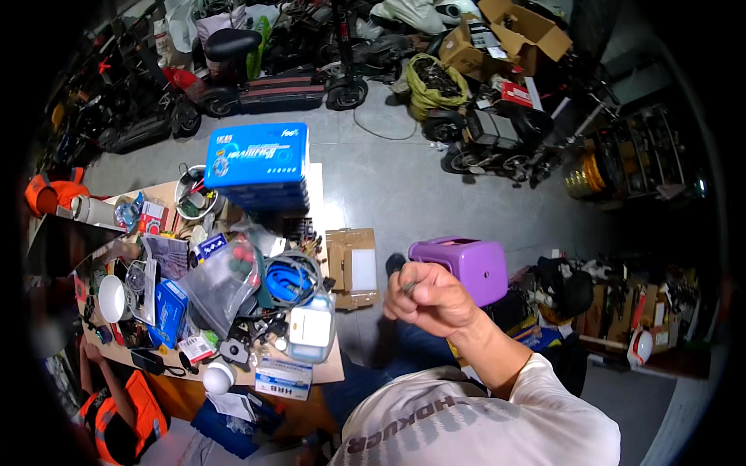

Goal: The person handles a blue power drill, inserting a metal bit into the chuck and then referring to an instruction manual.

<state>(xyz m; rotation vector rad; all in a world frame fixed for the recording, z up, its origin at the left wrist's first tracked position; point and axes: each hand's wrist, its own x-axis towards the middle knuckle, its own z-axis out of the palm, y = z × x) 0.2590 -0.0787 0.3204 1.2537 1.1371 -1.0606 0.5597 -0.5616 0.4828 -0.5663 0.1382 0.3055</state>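
My right hand is raised in front of me, to the right of the cluttered table. Its fingers are curled closed, with thumb and forefinger pinched on a small greyish metal piece. Most of that piece is hidden by the fingers, so its kind does not show. Just behind the hand stands a purple plastic stool. My left hand is out of the picture.
The wooden table carries a tall blue box stack, a clear plastic bag, cables and a white bowl. An open cardboard box is beside it. Scooters line the back. Someone in an orange vest sits lower left.
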